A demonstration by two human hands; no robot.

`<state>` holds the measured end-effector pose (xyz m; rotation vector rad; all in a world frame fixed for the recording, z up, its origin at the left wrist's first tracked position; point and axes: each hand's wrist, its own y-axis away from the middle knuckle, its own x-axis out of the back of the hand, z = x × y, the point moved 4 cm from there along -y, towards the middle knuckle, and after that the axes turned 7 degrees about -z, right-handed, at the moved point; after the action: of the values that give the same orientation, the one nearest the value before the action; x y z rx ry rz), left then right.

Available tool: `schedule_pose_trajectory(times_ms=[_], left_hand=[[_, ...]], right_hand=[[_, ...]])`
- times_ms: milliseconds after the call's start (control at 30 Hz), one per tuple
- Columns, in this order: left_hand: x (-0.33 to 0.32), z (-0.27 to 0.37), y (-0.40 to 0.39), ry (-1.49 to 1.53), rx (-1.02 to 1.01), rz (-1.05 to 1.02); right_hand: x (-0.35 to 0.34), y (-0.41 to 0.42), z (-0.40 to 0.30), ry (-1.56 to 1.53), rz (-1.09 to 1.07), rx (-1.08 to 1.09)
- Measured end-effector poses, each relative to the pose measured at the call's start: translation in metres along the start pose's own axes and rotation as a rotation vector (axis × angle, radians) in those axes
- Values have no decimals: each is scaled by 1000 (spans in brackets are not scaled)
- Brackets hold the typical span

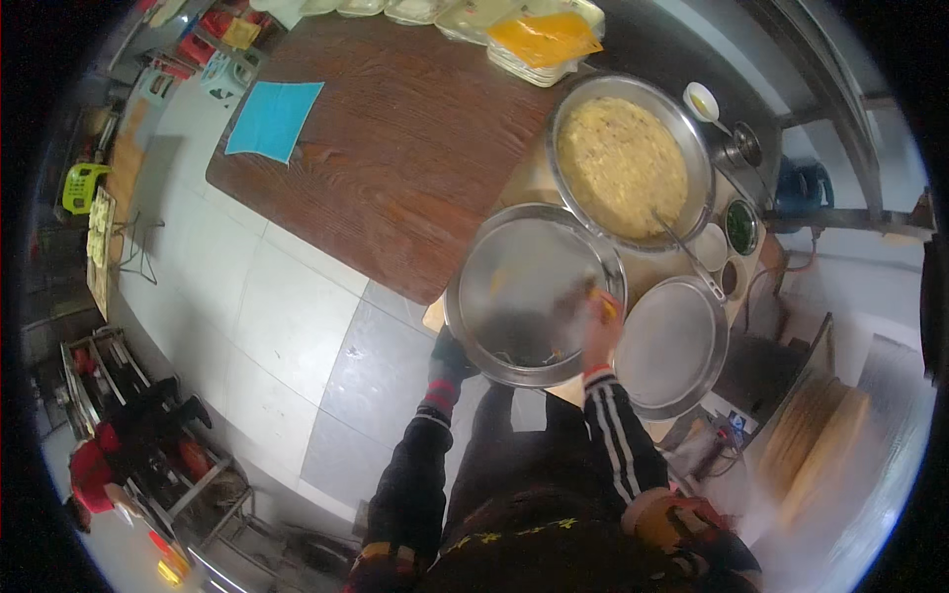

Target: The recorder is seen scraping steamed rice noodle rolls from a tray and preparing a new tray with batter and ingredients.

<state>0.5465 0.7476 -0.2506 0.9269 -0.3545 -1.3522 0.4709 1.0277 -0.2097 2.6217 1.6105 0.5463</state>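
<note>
A large round metal pan, hazy with steam, lies in front of me. My left hand, in a dark glove, is at the pan's lower left rim; the glove and rim hide its fingers. Over the right side of the same pan, my right hand is closed on a small yellow-orange handled thing, blurred at its far end. Behind it stands a wide metal basin of yellowish, lumpy food, with a metal ladle resting in it. A second round metal pan is right of my right hand.
Small bowls, one holding chopped greens, stand at the right. A brown wooden table carries a blue cloth and stacked trays with an orange packet. Another person in red is at the far lower left. Steam hangs at lower right.
</note>
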Motion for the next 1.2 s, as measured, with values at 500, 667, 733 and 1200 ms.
schedule_pose_trajectory(times_ms=[500,667,733,1200], left_hand=[[-20,8,1,212,195,11],[-37,18,5,27,166,-4],[-19,18,8,-88,151,52],[1,9,10,0,120,21]], right_hand=[[83,-12,-18,252,-27,11],[-1,49,21,604,-402,329],[-53,107,6,638,-627,499],[140,-6,-25,-246,92,-98]])
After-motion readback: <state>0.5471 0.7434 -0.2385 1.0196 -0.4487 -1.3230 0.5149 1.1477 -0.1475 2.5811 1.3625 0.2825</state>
